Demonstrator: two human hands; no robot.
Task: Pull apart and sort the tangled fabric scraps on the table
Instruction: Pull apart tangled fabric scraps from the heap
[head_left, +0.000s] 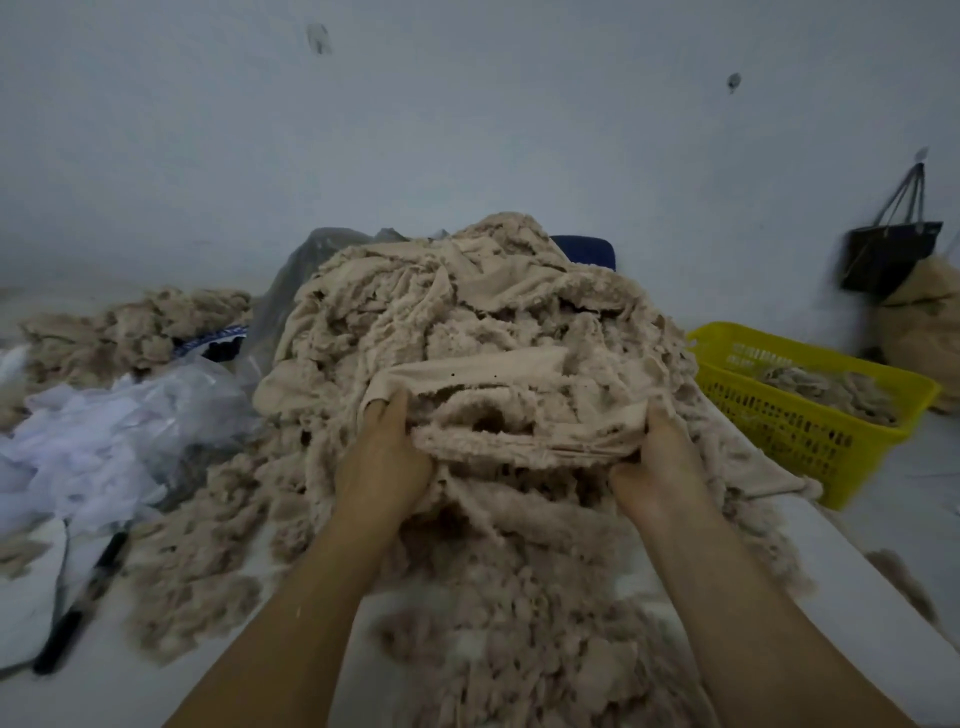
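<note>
Head view: your left hand (384, 462) and right hand (657, 457) clutch a beige fleece scrap (498, 441), fingers (383, 415) dug into it, at the near face of the tangled pile (467, 312) on the table (857, 597). Yank hard and the snagged pile could slide toward you, spilling scraps off the edge.

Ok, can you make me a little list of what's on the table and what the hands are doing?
big pile: beige fluffy scraps, heaped in the middle
left hand: grips a beige piece at the pile's front
right hand: grips the same piece's other end
basket: yellow, right of the pile, some scraps inside
white plastic: crumpled, left of the pile
small pile: beige, far left
black bag: hangs on the wall
</note>
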